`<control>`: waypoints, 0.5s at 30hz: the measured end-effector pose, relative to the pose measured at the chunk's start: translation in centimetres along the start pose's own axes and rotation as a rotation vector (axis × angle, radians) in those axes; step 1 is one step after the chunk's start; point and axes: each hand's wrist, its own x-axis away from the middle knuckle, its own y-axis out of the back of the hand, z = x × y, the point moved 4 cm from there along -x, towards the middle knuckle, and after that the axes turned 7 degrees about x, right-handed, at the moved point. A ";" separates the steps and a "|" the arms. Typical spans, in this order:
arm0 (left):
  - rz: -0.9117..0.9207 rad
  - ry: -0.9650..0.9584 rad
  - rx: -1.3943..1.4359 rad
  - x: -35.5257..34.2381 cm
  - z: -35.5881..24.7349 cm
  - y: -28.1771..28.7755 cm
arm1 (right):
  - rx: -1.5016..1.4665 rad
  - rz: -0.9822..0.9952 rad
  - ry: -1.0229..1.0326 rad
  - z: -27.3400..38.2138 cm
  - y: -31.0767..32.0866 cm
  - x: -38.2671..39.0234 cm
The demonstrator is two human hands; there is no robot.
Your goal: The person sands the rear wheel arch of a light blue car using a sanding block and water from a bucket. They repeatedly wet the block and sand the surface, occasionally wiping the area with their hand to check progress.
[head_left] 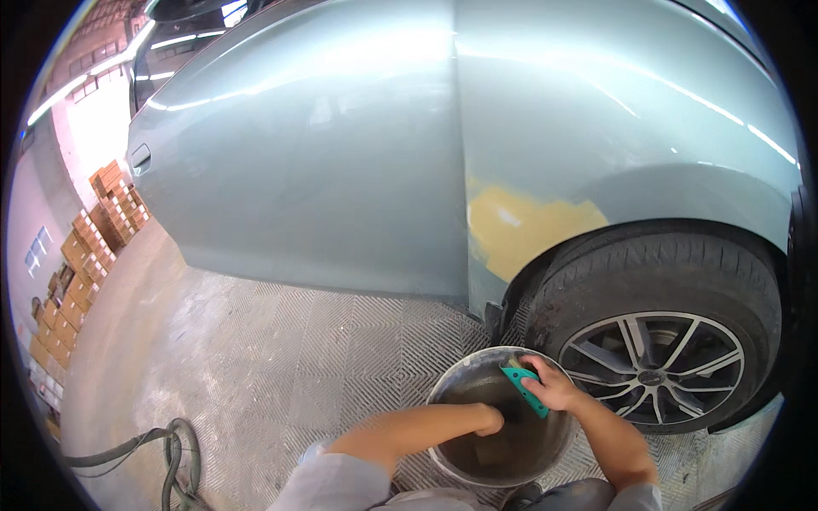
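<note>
The person is crouching over a grey bucket (443,396) beside the car's wheel (652,366). The right hand (554,385) is gripping a teal sanding block (526,385) at the bucket's far rim, fingers clamped on it. The left hand (488,419) is dipping into the murky water just beside it, curled shut; I cannot tell whether it is holding anything. Above them, a yellow filler patch (520,226) is showing on the car's panel.

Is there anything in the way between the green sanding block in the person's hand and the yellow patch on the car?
Nothing visible blocks it. The right hand holds the green sanding block at the rim of the bucket. The yellow patch sits above, beside the tyre. Only open air lies between them.
</note>
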 end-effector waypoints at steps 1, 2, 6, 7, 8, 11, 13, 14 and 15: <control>-0.046 -0.004 0.019 2.8 0.0 0.4 | -0.028 0.052 -0.068 -0.2 -0.3 -0.6; -0.153 0.004 0.051 5.9 0.0 0.8 | -0.059 0.094 -0.175 -0.7 -0.9 -1.2; -0.345 0.110 0.203 14.6 0.1 0.9 | 0.317 0.553 -0.196 -2.9 -6.7 -4.4; -0.409 0.131 0.186 15.6 0.3 1.2 | 0.306 0.660 -0.139 -3.6 -8.8 -5.6; -0.453 0.156 0.212 16.2 0.2 1.3 | 0.341 0.667 -0.187 -4.9 -11.2 -6.3; -0.607 0.124 0.358 17.5 0.1 0.9 | 0.562 0.636 -0.252 -8.4 -18.3 -7.3; -0.526 0.123 0.344 17.8 0.0 0.2 | 0.542 0.549 -0.294 -10.0 -22.1 -7.5; -0.592 0.077 0.368 18.1 0.1 0.3 | 0.500 0.522 -0.229 -10.2 -23.2 -7.4; -0.659 0.034 0.398 18.4 0.1 0.4 | 0.298 0.593 -0.426 -10.8 -23.6 -7.0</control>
